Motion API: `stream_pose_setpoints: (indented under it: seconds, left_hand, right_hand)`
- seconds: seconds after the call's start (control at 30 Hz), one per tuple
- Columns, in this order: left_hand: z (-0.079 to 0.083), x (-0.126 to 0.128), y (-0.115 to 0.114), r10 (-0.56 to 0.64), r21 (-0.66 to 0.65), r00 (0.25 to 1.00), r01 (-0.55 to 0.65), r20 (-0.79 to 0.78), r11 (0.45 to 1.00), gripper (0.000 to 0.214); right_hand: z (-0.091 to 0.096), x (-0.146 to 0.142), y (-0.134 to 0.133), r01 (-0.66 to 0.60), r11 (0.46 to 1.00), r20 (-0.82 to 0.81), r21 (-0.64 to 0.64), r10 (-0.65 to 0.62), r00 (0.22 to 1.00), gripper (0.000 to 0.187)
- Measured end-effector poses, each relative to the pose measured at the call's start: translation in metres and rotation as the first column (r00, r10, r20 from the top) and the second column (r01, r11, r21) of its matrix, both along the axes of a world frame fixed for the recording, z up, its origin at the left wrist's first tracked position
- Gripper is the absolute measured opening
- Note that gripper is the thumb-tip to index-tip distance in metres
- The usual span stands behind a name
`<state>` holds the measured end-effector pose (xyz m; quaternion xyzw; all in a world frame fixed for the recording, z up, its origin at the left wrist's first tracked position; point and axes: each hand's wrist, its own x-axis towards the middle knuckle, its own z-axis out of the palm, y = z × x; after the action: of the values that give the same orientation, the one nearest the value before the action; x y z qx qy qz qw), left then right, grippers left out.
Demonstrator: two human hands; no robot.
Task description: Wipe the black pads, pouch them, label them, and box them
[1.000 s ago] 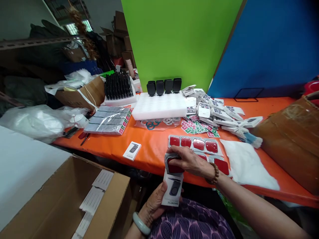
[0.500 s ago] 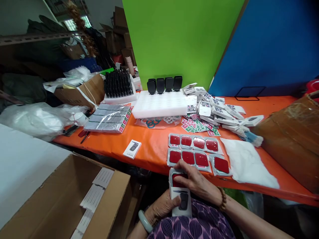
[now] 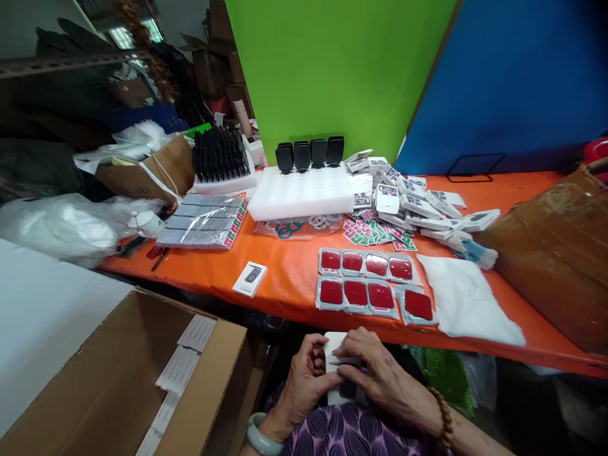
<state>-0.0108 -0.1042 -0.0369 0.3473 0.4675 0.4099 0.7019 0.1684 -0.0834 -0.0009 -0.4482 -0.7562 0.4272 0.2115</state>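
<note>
Both hands hold one small white product box (image 3: 335,345) over my lap, below the table's front edge. My left hand (image 3: 304,379) grips its left side with fingers curled. My right hand (image 3: 373,366) closes over its front and top, hiding most of the printed picture. On the orange table (image 3: 294,278) just beyond lie two rows of red pads in clear packets (image 3: 368,282). Another white box (image 3: 250,279) lies alone near the table edge to the left.
An open cardboard box (image 3: 142,380) with rows of white packs stands at lower left. Farther back are a white foam tray (image 3: 304,193) with black holders, a heap of small white boxes (image 3: 413,206), a white cloth (image 3: 463,301) and a brown carton (image 3: 555,259) at right.
Both hands came down from the table edge to my lap with the box. The red pad packet held at the box's top is no longer visible under my right hand.
</note>
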Motion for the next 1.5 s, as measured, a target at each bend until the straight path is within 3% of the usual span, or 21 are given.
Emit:
stream_pose_setpoints:
  seconds: [0.13,0.2,0.27,0.33,0.43,0.53,0.6,0.77,0.87,0.93,1.0,1.1,1.17,1.23,1.3,1.37,1.5]
  left_hand:
    - [0.001,-0.002,0.002,-0.008,-0.01,0.999,0.007,-0.036,1.0,0.036]
    - [-0.001,-0.003,0.004,-0.001,-0.035,0.999,0.0,-0.053,0.999,0.034]
    - [-0.003,-0.002,0.006,0.0,-0.065,0.999,-0.003,-0.052,0.998,0.035]
    - [-0.004,-0.001,0.006,0.0,-0.077,0.999,-0.004,-0.048,0.997,0.036]
    - [-0.003,0.003,0.005,-0.01,-0.047,0.998,0.007,-0.058,0.999,0.036]
    - [0.003,0.004,0.004,-0.024,0.015,0.989,0.026,-0.149,1.0,0.033]
    - [0.009,0.005,0.003,-0.021,0.058,0.972,0.036,-0.234,0.998,0.031]
    - [0.019,0.011,-0.005,0.106,0.233,0.924,-0.019,-0.368,0.972,0.02]
    - [0.019,0.016,-0.01,0.2,0.249,0.924,-0.12,-0.325,0.961,0.008]
    - [0.019,0.017,-0.012,0.236,0.228,0.93,-0.174,-0.281,0.958,0.026]
    - [0.021,0.017,-0.015,0.223,0.225,0.936,-0.164,-0.271,0.961,0.04]
    - [0.028,0.016,-0.021,0.162,0.231,0.95,-0.1,-0.267,0.968,0.021]
    - [0.032,0.016,-0.027,0.157,0.249,0.95,-0.089,-0.271,0.964,0.018]
    - [0.035,0.016,-0.034,0.177,0.277,0.938,-0.092,-0.298,0.956,0.022]
    - [0.036,0.017,-0.04,0.186,0.31,0.927,-0.081,-0.326,0.947,0.023]
    - [0.035,0.018,-0.043,0.178,0.328,0.925,-0.061,-0.337,0.943,0.023]
    - [0.035,0.021,-0.041,0.154,0.28,0.932,-0.059,-0.329,0.958,0.02]
  right_hand:
    - [-0.009,-0.002,-0.006,0.163,0.986,-0.159,0.018,-0.158,0.974,0.023]
    - [-0.019,-0.001,-0.009,0.32,0.947,-0.256,0.005,-0.308,0.916,0.035]
    - [-0.03,0.001,-0.012,0.418,0.905,-0.325,-0.08,-0.42,0.848,0.034]
    - [-0.039,0.004,-0.015,0.432,0.876,-0.372,-0.214,-0.482,0.793,0.026]
    - [-0.046,0.007,-0.019,0.407,0.813,-0.381,-0.415,-0.562,0.734,0.032]
    - [-0.044,0.005,-0.024,0.383,0.71,-0.329,-0.591,-0.645,0.69,0.035]
    - [-0.041,0.003,-0.027,0.358,0.675,-0.306,-0.645,-0.658,0.688,0.033]
    - [-0.031,-0.002,-0.033,0.344,0.728,-0.314,-0.593,-0.602,0.734,0.036]
    - [-0.031,-0.004,-0.034,0.43,0.719,-0.34,-0.546,-0.659,0.671,0.035]
    - [-0.033,-0.004,-0.034,0.458,0.691,-0.379,-0.56,-0.705,0.599,0.038]
    - [-0.035,-0.001,-0.033,0.391,0.688,-0.396,-0.611,-0.693,0.602,0.046]
    - [-0.036,0.008,-0.037,0.273,0.792,-0.424,-0.547,-0.542,0.725,0.035]
    - [-0.035,0.014,-0.041,0.263,0.897,-0.462,-0.355,-0.413,0.785,0.023]
    - [-0.034,0.018,-0.046,0.239,0.96,-0.478,-0.148,-0.281,0.832,0.016]
    - [-0.035,0.021,-0.05,0.217,0.976,-0.468,-0.011,-0.197,0.862,0.012]
    - [-0.037,0.021,-0.052,0.22,0.975,-0.465,0.043,-0.175,0.868,0.009]
    - [-0.034,0.015,-0.053,0.254,0.967,-0.492,-0.027,-0.234,0.839,0.014]
